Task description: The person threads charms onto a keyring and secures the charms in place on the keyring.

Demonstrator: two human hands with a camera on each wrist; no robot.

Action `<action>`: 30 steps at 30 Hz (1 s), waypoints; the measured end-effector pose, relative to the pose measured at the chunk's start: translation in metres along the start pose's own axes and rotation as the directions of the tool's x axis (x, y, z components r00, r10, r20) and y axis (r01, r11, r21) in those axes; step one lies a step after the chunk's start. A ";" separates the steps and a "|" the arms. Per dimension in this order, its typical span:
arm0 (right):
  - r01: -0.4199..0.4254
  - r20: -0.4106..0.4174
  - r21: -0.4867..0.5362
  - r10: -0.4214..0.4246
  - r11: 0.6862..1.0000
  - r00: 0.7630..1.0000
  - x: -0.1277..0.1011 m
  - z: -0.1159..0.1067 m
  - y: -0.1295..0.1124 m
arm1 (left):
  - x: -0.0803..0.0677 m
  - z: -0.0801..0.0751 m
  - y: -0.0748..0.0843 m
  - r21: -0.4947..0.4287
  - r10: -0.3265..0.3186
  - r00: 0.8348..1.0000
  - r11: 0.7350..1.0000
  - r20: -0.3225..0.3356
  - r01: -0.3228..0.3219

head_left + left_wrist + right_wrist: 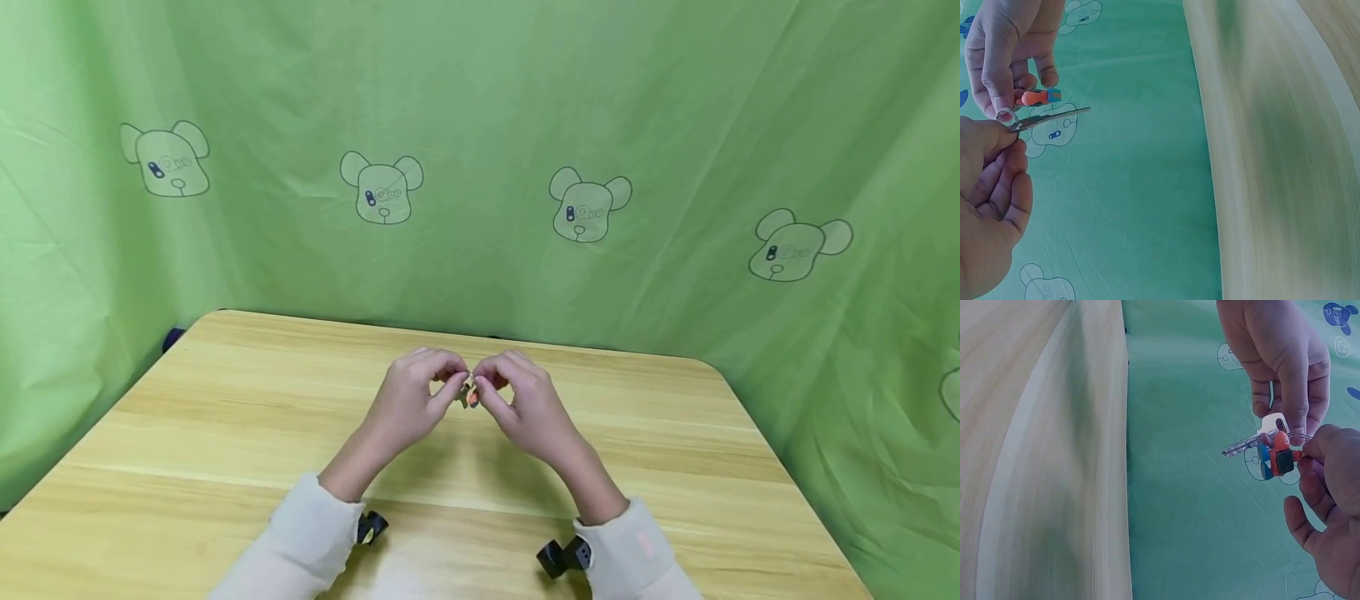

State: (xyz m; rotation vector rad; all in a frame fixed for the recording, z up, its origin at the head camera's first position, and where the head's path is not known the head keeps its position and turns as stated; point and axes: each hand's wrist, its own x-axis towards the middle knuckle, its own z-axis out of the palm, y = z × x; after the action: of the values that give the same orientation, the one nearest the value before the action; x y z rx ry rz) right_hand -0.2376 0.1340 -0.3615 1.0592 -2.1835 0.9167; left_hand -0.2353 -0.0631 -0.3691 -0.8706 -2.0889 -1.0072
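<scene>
Both hands meet in front of me above the table, tips close together. My left hand (408, 396) pinches a thin metal key ring (1007, 114) between thumb and finger, right where the head of a silver key (1054, 117) joins it. The key's toothed blade (1241, 447) sticks out from the fingertips. With thumb and index finger, my right hand (528, 404) pinches the link end of a small keychain charm (1282, 457), an orange figure with blue and dark parts. The charm (472, 399) dangles beside the key. Fingertips hide part of the ring.
Below the hands spreads a wood-grain table (225, 417) with rounded far corners. A green curtain (480, 100) printed with bear heads hangs behind and at both sides. Black wrist cameras (551, 558) are fixed at the pale sleeves (307, 525).
</scene>
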 end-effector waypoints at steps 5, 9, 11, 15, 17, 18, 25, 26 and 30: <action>0.006 -0.001 -0.004 -0.006 1.000 1.000 0.000 0.000 0.000 | 0.000 -0.001 0.001 -0.016 -0.016 1.000 1.000 -0.003 0.016; 0.027 -0.019 -0.006 -0.028 1.000 0.999 0.000 0.000 0.001 | 0.000 -0.001 0.001 -0.056 -0.044 0.999 0.998 -0.012 0.043; 0.045 -0.033 -0.008 -0.046 0.999 0.998 0.000 0.000 0.001 | 0.000 0.000 0.000 -0.081 -0.063 0.998 0.995 -0.014 0.062; 0.080 -0.065 -0.016 -0.081 0.997 0.995 0.001 0.001 0.002 | 0.000 0.000 0.001 -0.145 -0.116 0.993 0.983 -0.003 0.114; 0.094 -0.077 -0.019 -0.095 0.995 0.992 0.001 0.001 0.002 | 0.001 0.000 0.002 -0.177 -0.149 0.989 0.973 0.005 0.148; 0.100 -0.081 -0.021 -0.101 0.995 0.992 0.002 0.001 0.001 | 0.001 -0.001 0.003 -0.191 -0.169 0.986 0.967 0.010 0.168; 0.124 -0.072 -0.060 -0.128 0.991 0.989 0.002 0.000 0.000 | 0.001 -0.003 0.007 -0.259 -0.324 0.945 0.909 0.049 0.326; 0.127 -0.074 -0.064 -0.132 0.990 0.989 0.002 0.000 0.000 | 0.001 -0.003 0.007 -0.263 -0.342 0.938 0.902 0.053 0.343; 0.141 -0.078 -0.085 -0.148 0.986 0.986 0.002 -0.002 -0.002 | 0.002 -0.004 0.011 -0.286 -0.414 0.907 0.863 0.072 0.416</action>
State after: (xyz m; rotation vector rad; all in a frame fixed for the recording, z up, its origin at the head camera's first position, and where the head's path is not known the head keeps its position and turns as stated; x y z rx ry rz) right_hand -0.2370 0.1338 -0.3585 1.1046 -2.0275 0.7886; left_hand -0.2267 -0.0603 -0.3610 -0.5642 -2.2188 -1.5796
